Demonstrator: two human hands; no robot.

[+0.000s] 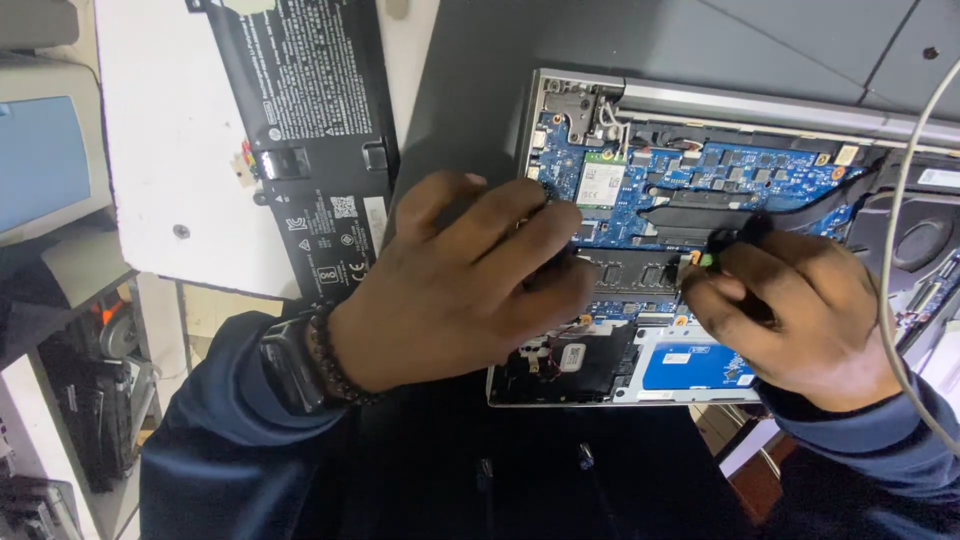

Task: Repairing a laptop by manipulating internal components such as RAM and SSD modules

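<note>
An opened laptop [560, 110] lies bottom up with its blue circuit board [740, 170] bared. My left hand [460, 285] rests on the board's left part, fingertips touching the left end of a long black memory module [630, 272]. My right hand [800, 310] presses the module's right end, by a small green-tipped piece [706, 259]. Whether either hand grips the module I cannot tell. A dark watch and a bead bracelet sit on my left wrist.
A flat black battery pack [300, 110] lies on a white board [170, 150] at the upper left. A white cable [890, 250] hangs down the right side. Shelves with dark devices [90, 400] stand at the lower left. The laptop sits on a dark mat [480, 70].
</note>
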